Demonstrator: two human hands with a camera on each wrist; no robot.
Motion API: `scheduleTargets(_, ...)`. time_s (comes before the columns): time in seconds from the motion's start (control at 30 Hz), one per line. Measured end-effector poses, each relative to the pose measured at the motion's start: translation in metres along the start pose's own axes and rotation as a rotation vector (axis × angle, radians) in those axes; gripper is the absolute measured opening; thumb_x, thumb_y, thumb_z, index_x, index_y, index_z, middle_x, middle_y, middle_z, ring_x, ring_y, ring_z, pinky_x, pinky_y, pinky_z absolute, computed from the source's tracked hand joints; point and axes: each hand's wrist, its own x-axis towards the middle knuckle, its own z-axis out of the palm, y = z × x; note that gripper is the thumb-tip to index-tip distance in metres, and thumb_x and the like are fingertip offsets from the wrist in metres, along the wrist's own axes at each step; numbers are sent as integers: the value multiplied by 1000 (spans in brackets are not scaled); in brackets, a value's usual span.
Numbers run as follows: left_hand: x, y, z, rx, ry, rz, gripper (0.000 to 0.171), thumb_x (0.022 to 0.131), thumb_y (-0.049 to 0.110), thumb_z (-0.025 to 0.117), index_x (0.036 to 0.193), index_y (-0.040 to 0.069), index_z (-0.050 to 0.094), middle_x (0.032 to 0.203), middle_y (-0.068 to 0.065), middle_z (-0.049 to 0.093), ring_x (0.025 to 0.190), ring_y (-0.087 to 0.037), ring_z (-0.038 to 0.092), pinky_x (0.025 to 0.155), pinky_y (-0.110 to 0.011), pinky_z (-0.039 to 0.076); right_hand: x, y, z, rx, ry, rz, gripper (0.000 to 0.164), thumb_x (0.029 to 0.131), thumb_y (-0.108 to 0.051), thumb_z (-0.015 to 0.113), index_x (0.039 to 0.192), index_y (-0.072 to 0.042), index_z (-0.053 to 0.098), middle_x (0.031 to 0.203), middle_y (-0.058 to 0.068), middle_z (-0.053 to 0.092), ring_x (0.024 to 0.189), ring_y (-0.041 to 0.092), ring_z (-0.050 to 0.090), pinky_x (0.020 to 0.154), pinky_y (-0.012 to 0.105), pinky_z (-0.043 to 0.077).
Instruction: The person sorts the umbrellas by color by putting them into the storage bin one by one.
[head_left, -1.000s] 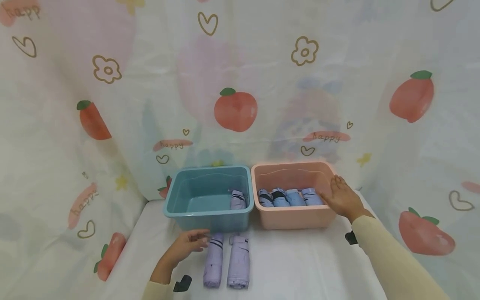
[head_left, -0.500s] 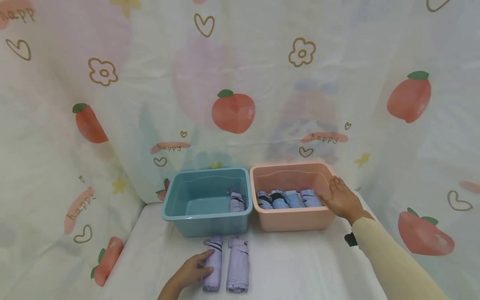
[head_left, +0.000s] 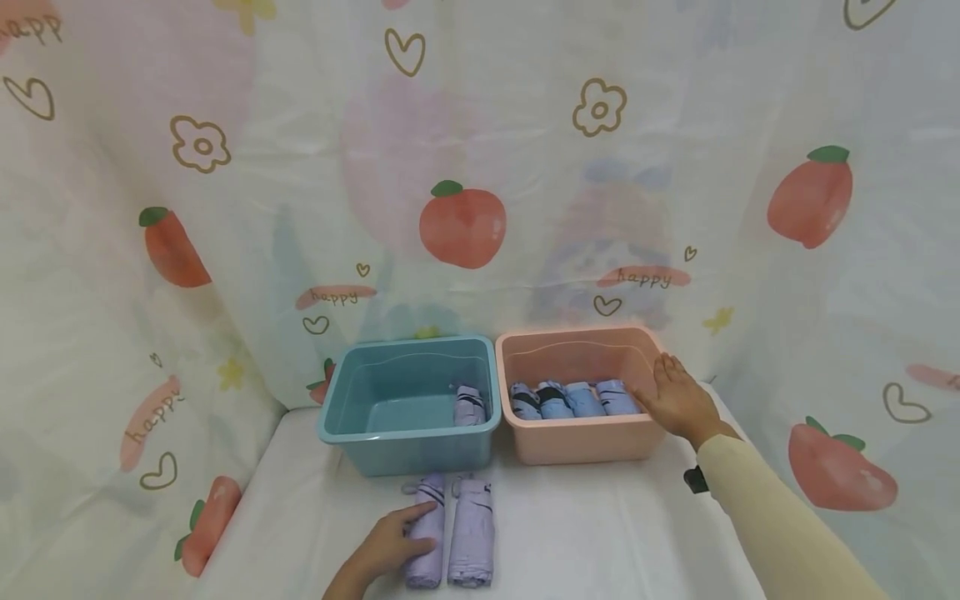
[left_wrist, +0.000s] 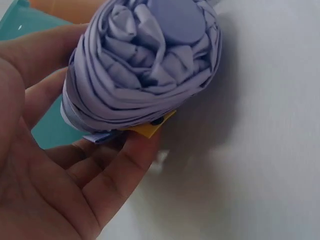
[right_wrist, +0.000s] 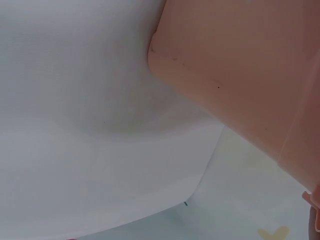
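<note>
Two lilac folded umbrellas lie side by side on the white table in front of the bins. My left hand [head_left: 393,540] grips the left-hand umbrella [head_left: 427,533], thumb on one side and fingers on the other. In the left wrist view, the pleated end of that umbrella [left_wrist: 145,65] faces the camera, with a small yellow tag [left_wrist: 150,127] by a fingertip. The second umbrella [head_left: 472,533] lies just to its right. My right hand [head_left: 681,402] rests with straight fingers on the right rim of the pink bin [head_left: 585,439].
A teal bin [head_left: 416,452] stands left of the pink one, holding one lilac umbrella [head_left: 469,407] at its right side. Several bluish folded umbrellas [head_left: 583,400] stand in a row inside the pink bin. A printed curtain [head_left: 465,108] hangs close behind both bins.
My left hand has come from beside the left-hand umbrella to take hold of it. My right hand has stayed on the pink bin's rim.
</note>
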Motion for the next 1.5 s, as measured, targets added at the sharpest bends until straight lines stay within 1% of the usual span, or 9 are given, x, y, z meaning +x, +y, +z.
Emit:
scheduleTargets(0.13, -8, 5, -14, 15, -29, 14, 61, 78, 30, 81, 134, 15, 62, 125, -21, 60, 99, -35, 60, 82, -49, 51, 0, -2, -1, 4, -1, -4, 104, 94, -72, 20, 147, 17, 3, 154, 35, 1, 142, 49, 0, 111, 60, 4)
scheduleTargets(0.23, -15, 10, -29, 31, -51, 44, 61, 77, 27, 81, 134, 16, 62, 110, -12, 62, 82, -19, 56, 67, -34, 50, -1, -2, -1, 7, 2, -12, 104, 94, -71, 20, 147, 17, 4, 154, 35, 1, 142, 49, 1, 111, 60, 4)
scheduleTargets(0.3, -20, 17, -41, 41, -61, 78, 60, 78, 25, 81, 134, 16, 62, 103, -5, 60, 76, -16, 54, 63, -29, 48, -2, -2, -1, 7, 6, -17, 103, 95, -71, 20, 147, 17, 4, 154, 35, 2, 142, 49, 1, 111, 60, 5)
scheduleTargets(0.47, -29, 38, -70, 58, -82, 200, 59, 79, 22, 80, 134, 14, 62, 111, -4, 64, 86, -13, 57, 71, -28, 50, -2, 1, 0, -7, 13, -14, 103, 95, -71, 20, 147, 16, 4, 154, 35, 2, 142, 49, 2, 111, 60, 5)
scheduleTargets(0.63, -24, 67, -93, 127, -101, 266, 56, 80, 22, 79, 134, 20, 62, 115, -2, 62, 92, -14, 57, 74, -30, 50, -2, 2, -1, -2, 11, -17, 103, 95, -70, 21, 147, 17, 5, 154, 35, 2, 141, 50, 2, 111, 60, 5)
scheduleTargets(0.9, 3, 112, -129, 202, -142, 298, 55, 82, 19, 78, 134, 26, 61, 119, -1, 58, 97, -20, 54, 75, -33, 50, -2, 5, -2, 10, 6, -15, 104, 94, -71, 20, 147, 18, 4, 154, 35, 1, 142, 50, 1, 112, 60, 5)
scheduleTargets(1.13, 34, 137, -165, 287, -92, 283, 53, 82, 17, 79, 132, 25, 63, 113, -3, 58, 89, -21, 52, 68, -34, 51, -2, 5, 1, 5, 15, -18, 104, 94, -71, 19, 148, 16, 5, 155, 34, 2, 142, 48, 1, 112, 59, 6)
scheduleTargets(1.33, 76, 148, -194, 317, -123, 215, 53, 83, 13, 78, 133, 25, 63, 118, -8, 60, 78, -21, 54, 64, -33, 51, -3, 1, 0, 3, 12, -11, 103, 94, -71, 20, 148, 16, 6, 155, 34, 3, 142, 49, 2, 112, 59, 6)
scheduleTargets(1.5, 113, 144, -203, 382, -206, 160, 54, 81, 12, 79, 132, 24, 64, 136, -10, 53, 96, -23, 53, 74, -34, 50, -4, 0, -1, 5, 2, -7, 103, 94, -71, 20, 148, 16, 5, 155, 33, 1, 142, 48, 0, 112, 58, 4)
